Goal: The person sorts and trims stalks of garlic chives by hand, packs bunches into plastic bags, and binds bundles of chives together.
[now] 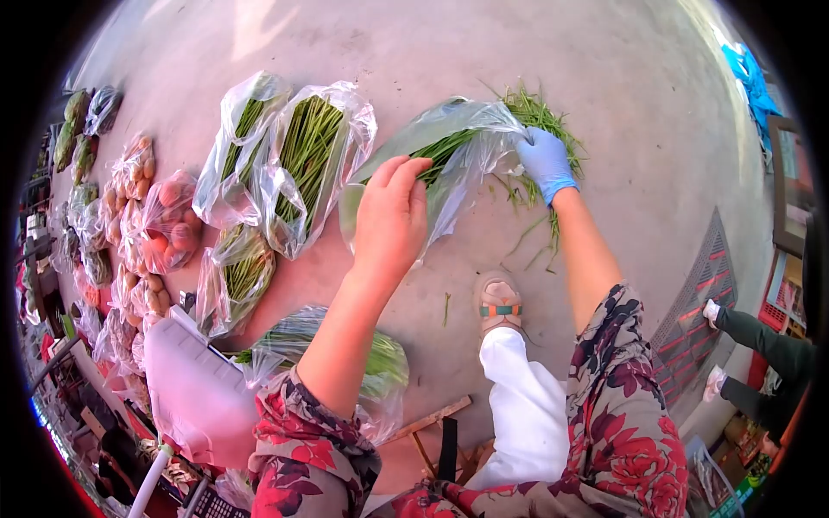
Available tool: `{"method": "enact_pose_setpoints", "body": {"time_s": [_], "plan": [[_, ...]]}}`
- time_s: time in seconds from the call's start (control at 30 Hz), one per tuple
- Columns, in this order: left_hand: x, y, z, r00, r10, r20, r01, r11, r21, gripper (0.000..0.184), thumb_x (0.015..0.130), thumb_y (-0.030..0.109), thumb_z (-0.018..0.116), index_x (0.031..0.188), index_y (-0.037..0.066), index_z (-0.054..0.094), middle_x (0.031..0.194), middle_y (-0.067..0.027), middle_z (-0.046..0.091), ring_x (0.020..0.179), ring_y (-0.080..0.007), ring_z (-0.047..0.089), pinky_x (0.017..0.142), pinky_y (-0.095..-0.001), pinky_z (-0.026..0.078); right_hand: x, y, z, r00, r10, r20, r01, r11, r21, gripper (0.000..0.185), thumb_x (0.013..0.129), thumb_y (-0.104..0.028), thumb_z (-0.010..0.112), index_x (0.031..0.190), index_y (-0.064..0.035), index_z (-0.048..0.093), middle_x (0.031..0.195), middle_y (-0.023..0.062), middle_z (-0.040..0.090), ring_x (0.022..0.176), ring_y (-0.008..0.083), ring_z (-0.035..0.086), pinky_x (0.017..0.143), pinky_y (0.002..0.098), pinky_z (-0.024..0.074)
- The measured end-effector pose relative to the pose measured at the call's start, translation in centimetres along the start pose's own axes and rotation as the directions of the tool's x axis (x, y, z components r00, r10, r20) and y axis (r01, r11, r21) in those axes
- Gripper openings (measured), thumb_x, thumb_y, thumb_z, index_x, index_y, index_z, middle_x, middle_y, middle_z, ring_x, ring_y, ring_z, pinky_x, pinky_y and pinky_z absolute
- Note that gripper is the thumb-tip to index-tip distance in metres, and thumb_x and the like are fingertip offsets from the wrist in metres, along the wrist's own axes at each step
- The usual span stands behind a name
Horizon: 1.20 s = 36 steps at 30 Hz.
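A blue-gloved right hand (pixel 546 162) grips a plastic bag (pixel 413 134) of green stalks (pixel 455 147); the bare left hand (pixel 391 211) bends over it, its hold unclear.

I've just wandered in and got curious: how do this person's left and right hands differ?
The left hand is bare; the right hand wears a blue glove. The left hand is over the plastic bag, while the right hand is at the end where green stalks stick out. Both are at the same bag.
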<state>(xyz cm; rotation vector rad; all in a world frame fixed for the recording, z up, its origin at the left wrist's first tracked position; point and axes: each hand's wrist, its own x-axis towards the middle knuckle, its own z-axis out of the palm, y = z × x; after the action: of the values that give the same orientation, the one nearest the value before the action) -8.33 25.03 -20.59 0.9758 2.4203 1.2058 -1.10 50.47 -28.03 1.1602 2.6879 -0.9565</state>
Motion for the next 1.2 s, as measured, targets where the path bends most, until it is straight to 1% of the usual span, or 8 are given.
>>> {"method": "enact_pose_setpoints", "body": {"time_s": [0.13, 0.3, 0.4, 0.6, 0.77, 0.9, 1.03, 1.2], "plan": [[4.0, -5.0, 9.5, 0.971, 0.201, 0.134, -0.237, 0.895, 0.378, 0.04, 0.086, 0.011, 0.048, 0.125, 0.008, 0.045, 0.131, -0.0128, 0.042, 0.124, -0.0316, 0.035, 0.099, -0.0353, 0.032, -2.0, -1.4, -0.4, 0.981, -0.181, -0.075, 0.171, 0.607, 0.776, 0.019, 0.086, -0.019, 0.055, 0.087, -0.0009, 0.061, 0.073, 0.003, 0.061, 0.069, 0.014, 0.057, 0.066, 0.0261, 0.0462], [5.2, -8.9, 12.3, 0.954, 0.102, 0.281, -0.257, 0.764, 0.592, 0.052, 0.087, 0.029, 0.048, 0.134, 0.008, 0.036, 0.141, -0.0059, 0.03, 0.137, -0.0255, 0.006, 0.108, -0.042, 0.018, -3.4, -3.4, -2.2, 0.962, -0.272, 0.005, 0.101, 0.374, 0.922, 0.015, 0.088, -0.017, 0.057, 0.087, -0.0033, 0.062, 0.069, -0.0014, 0.057, 0.058, 0.0043, 0.049, 0.052, 0.0201, 0.0399], [5.4, -10.0, 10.5, 0.924, -0.12, 0.364, -0.191, 0.678, 0.71, 0.055, 0.084, 0.045, 0.049, 0.131, 0.018, 0.044, 0.14, -0.004, 0.032, 0.137, -0.0304, 0.0, 0.109, -0.0438, 0.011, -3.3, -4.8, -3.7, 0.979, -0.195, -0.055, 0.124, 0.359, 0.925, 0.014, 0.087, -0.016, 0.058, 0.084, -0.0034, 0.063, 0.069, -0.0029, 0.057, 0.056, 0.0038, 0.046, 0.049, 0.0203, 0.0375], [6.6, -7.9, 6.0, 0.909, -0.179, 0.376, -0.202, 0.6, 0.774, 0.06, 0.082, 0.055, 0.047, 0.131, 0.022, 0.044, 0.136, -0.0035, 0.038, 0.136, -0.0347, 0.002, 0.108, -0.0469, 0.01, -2.7, -7.3, -4.3, 0.957, -0.22, -0.187, 0.27, 0.452, 0.85, 0.016, 0.084, -0.015, 0.062, 0.092, -0.002, 0.067, 0.084, -0.0007, 0.065, 0.07, 0.0046, 0.053, 0.063, 0.0199, 0.0436], [4.7, -9.0, -1.1, 0.952, -0.02, 0.307, -0.246, 0.549, 0.799, 0.056, 0.07, 0.016, 0.066, 0.124, 0.017, 0.05, 0.137, 0.0022, 0.035, 0.129, -0.0272, 0.028, 0.106, -0.0489, 0.014, 0.1, -10.9, -5.2, 0.929, -0.239, -0.282, 0.369, 0.554, 0.746, 0.02, 0.083, -0.019, 0.063, 0.087, 0.0006, 0.066, 0.075, 0.0027, 0.065, 0.068, 0.0074, 0.055, 0.064, 0.0217, 0.0446], [1.8, -9.9, -3.9, 0.927, -0.04, 0.374, -0.277, 0.598, 0.752, 0.044, 0.074, 0.013, 0.062, 0.117, 0.017, 0.055, 0.134, -0.006, 0.039, 0.129, -0.026, 0.029, 0.105, -0.048, 0.018, 3.7, -9.9, -2.1, 0.905, -0.307, -0.295, 0.396, 0.863, 0.313, 0.036, 0.081, -0.035, 0.059, 0.097, -0.0027, 0.063, 0.08, 0.0151, 0.063, 0.073, 0.0264, 0.061, 0.07, 0.0329, 0.0477], [-2.1, -9.5, -7.4, 0.924, 0.071, 0.376, -0.312, 0.707, 0.634, 0.041, 0.076, 0.015, 0.06, 0.117, 0.017, 0.054, 0.129, -0.0107, 0.045, 0.122, -0.027, 0.038, 0.103, -0.0454, 0.024, -0.6, -8.2, 0.4, 0.72, -0.63, -0.29, 0.597, 0.776, -0.203, 0.038, 0.082, -0.032, 0.058, 0.106, -0.0017, 0.06, 0.1, 0.0174, 0.06, 0.083, 0.0258, 0.061, 0.077, 0.0314, 0.0472], [-11.2, -6.4, -17.7, 0.943, -0.065, 0.326, -0.165, 0.762, 0.627, 0.038, 0.08, 0.019, 0.058, 0.117, 0.01, 0.053, 0.117, -0.0124, 0.054, 0.11, -0.0274, 0.049, 0.096, -0.0398, 0.035, -12.0, -13.6, 0.8, 0.825, -0.553, 0.116, 0.479, 0.794, 0.375, 0.032, 0.084, -0.027, 0.058, 0.104, -0.0018, 0.06, 0.09, 0.0134, 0.063, 0.077, 0.0209, 0.06, 0.073, 0.0298, 0.047]]}}
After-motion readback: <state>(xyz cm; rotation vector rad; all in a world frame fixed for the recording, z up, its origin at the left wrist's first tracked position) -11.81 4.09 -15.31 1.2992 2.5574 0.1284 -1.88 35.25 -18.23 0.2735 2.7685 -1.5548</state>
